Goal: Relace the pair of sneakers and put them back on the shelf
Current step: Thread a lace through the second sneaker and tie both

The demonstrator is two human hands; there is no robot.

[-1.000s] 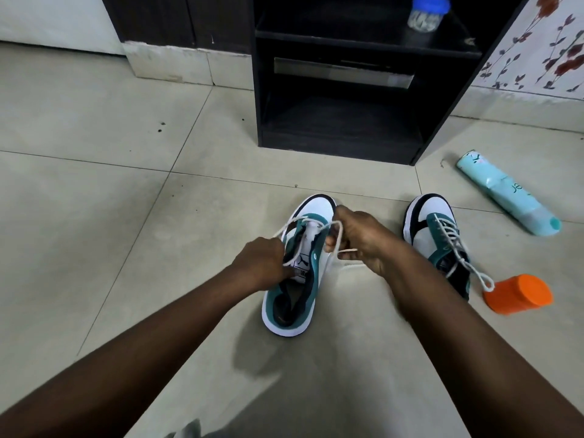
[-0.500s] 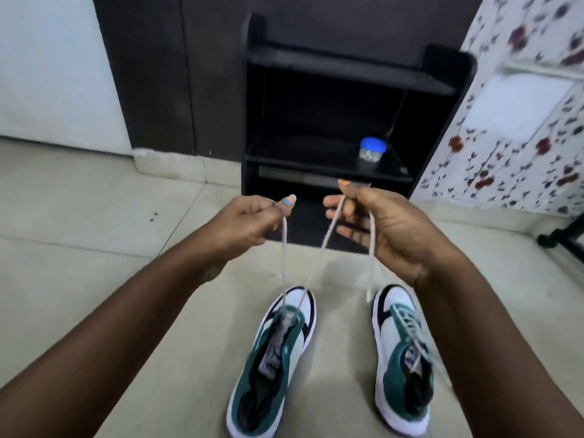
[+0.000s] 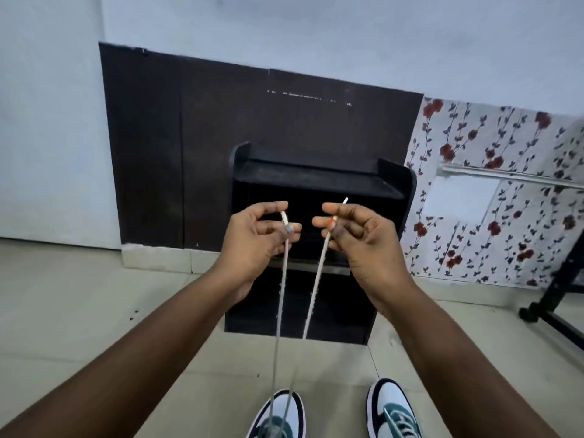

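Observation:
Two white, black and teal sneakers stand on the tiled floor at the bottom edge. The left sneaker (image 3: 278,418) has a white shoelace (image 3: 282,295) running up from it in two taut strands. My left hand (image 3: 252,238) pinches one lace end and my right hand (image 3: 357,235) pinches the other, both raised in front of the black shelf (image 3: 316,181). The right sneaker (image 3: 393,412) is laced, and only its toe half shows.
The black shelf unit stands against a dark brown panel (image 3: 177,147). Flowered wallpaper (image 3: 493,197) covers the wall at right. A black metal stand leg (image 3: 550,314) rests on the floor at far right.
Both hands rose higher, pulling the lace ends up until they are taut. The view tilted up, so the sneakers slid to the bottom edge and the wall came into sight.

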